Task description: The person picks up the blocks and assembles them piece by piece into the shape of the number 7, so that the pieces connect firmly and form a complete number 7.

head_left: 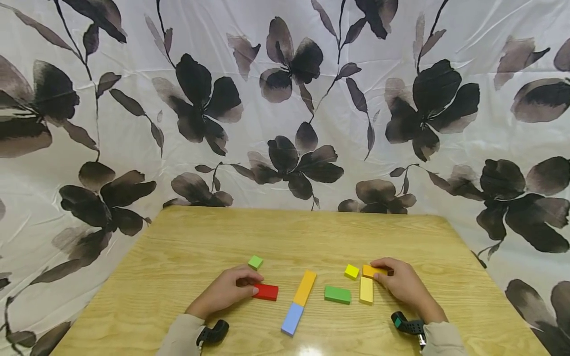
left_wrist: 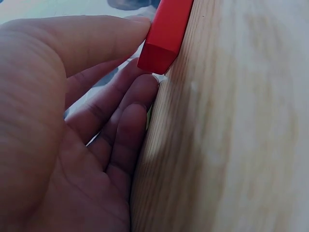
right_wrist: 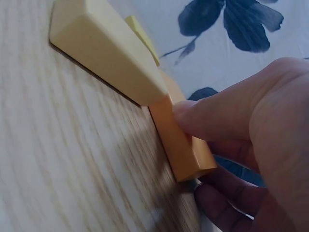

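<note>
At the left of the group my left hand pinches one end of a red block lying on the table. The left wrist view shows my thumb against the red block, the other fingers curled beneath. My right hand pinches an orange block between thumb and fingers, at the far right. That block lies flat, its near side close against the end of a pale yellow block. A small bright yellow block sits just left of it.
Between the hands, a yellow-orange block and a blue block lie end to end in a slanted line. A green block is right of them. Beyond the left hand sits a small light green block. Floral cloth hangs behind the wooden table.
</note>
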Motion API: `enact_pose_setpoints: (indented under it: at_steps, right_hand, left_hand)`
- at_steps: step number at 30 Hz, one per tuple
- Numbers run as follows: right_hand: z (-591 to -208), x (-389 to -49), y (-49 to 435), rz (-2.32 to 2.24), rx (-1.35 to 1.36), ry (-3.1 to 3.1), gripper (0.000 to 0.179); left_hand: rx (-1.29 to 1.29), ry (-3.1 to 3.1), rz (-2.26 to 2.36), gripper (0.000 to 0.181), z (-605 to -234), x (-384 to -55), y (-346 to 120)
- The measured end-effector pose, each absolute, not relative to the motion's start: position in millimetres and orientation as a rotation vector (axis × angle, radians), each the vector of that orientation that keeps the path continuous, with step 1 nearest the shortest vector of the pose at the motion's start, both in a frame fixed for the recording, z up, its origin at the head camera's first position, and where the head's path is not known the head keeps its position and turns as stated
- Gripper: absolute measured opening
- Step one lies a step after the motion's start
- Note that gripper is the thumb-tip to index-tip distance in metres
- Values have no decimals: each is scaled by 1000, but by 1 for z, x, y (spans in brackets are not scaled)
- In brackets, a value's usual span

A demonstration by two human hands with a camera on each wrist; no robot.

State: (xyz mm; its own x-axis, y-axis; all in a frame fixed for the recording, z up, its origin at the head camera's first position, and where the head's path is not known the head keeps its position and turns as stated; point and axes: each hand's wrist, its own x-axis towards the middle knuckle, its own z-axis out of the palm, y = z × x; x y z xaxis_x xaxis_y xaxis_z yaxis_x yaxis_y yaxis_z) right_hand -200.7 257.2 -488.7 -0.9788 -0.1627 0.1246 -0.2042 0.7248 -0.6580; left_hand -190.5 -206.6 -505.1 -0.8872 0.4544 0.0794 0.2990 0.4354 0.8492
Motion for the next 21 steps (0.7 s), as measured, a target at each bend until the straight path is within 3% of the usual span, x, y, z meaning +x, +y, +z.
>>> enact_pose_setpoints:
  at_steps: [21]
  right_hand:
    - [-490, -199, 258, 1023, 378, -2836, 31]
  left_hand:
    - [668, 2528, 1396, 16, -503, -190, -207]
